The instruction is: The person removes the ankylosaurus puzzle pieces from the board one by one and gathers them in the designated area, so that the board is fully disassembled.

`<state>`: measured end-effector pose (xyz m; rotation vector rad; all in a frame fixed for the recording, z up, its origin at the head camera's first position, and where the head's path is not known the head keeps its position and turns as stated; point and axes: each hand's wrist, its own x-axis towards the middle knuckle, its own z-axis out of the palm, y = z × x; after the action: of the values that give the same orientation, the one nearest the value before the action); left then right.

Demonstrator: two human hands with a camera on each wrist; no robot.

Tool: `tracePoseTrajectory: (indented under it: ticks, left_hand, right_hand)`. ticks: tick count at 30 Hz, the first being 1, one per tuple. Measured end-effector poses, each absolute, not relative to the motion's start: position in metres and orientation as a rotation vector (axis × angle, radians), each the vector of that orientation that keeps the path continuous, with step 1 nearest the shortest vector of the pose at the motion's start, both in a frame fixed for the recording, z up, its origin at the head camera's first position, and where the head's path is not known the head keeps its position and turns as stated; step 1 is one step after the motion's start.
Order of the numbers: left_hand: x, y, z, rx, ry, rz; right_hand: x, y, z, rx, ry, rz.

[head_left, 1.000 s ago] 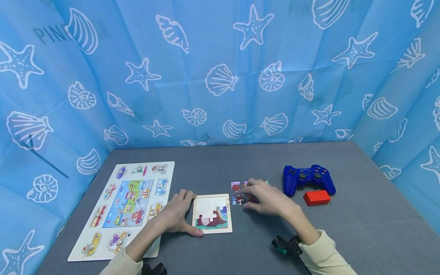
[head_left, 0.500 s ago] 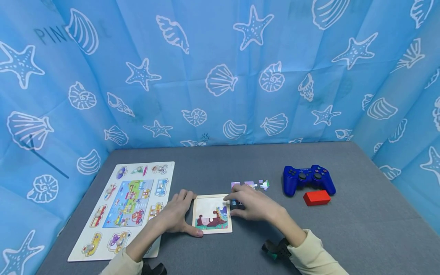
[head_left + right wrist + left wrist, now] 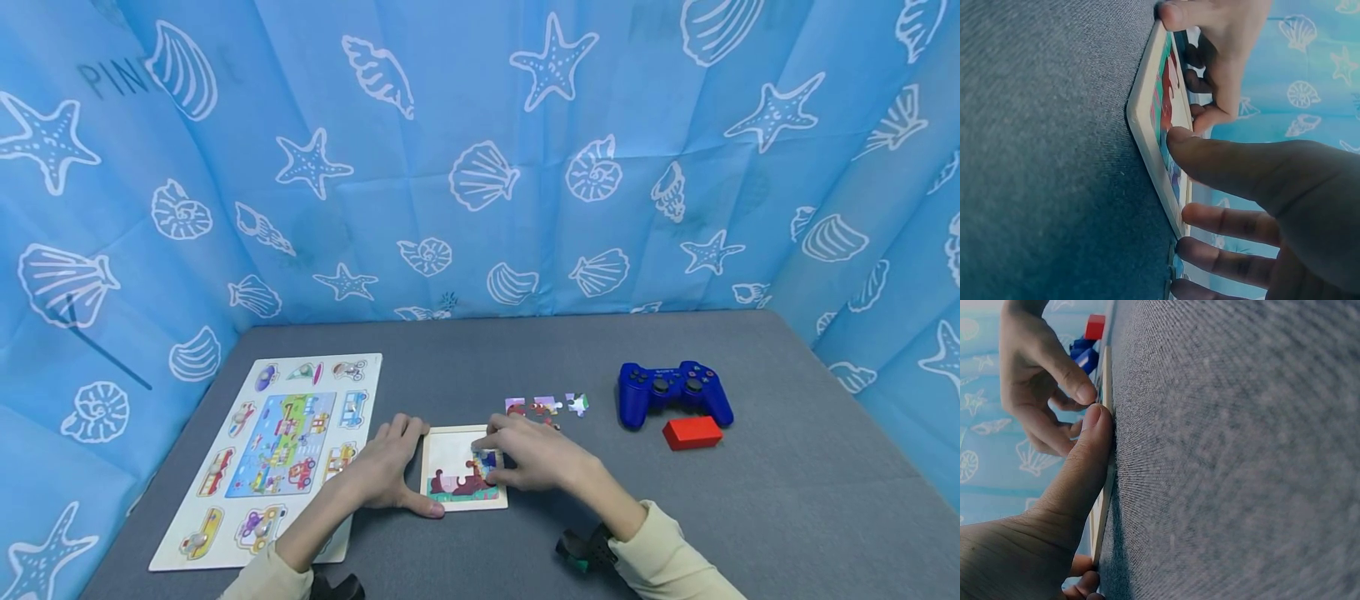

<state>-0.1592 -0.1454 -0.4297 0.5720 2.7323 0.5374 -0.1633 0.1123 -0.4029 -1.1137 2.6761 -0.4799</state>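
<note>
A small wooden tray puzzle (image 3: 448,450) lies on the table, its lower and right parts filled with a brown animal picture. My left hand (image 3: 386,467) holds the tray's left side, thumb at the near corner and fingers at the far one. Over the tray's right side, my right hand (image 3: 536,454) pinches a puzzle piece (image 3: 1175,178) between thumb and fingers, the thumb tip low at the picture's edge. The hand mostly hides that piece in the head view. Loose puzzle pieces (image 3: 577,404) lie just beyond this hand, some partly covered by it.
A larger knobbed vehicle puzzle board (image 3: 281,446) lies at the left. To the right are a blue game controller (image 3: 675,390) and a red block (image 3: 692,433). A blue curtain (image 3: 480,167) with shell prints hangs behind the grey table (image 3: 795,467).
My right hand has moved left from the loose pieces to the tray's right side, uncovering some of those pieces. My left hand has stayed on the tray.
</note>
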Motion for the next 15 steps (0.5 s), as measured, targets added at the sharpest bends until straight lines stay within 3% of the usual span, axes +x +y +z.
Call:
tracePoseTrajectory:
  ticks: [15]
  left_hand:
    - [-0.1599,-0.1462,-0.4312,0.595,2.736,0.540]
  right_hand:
    - [-0.1638,0.1076,-0.4035,-1.102,2.657,-0.426]
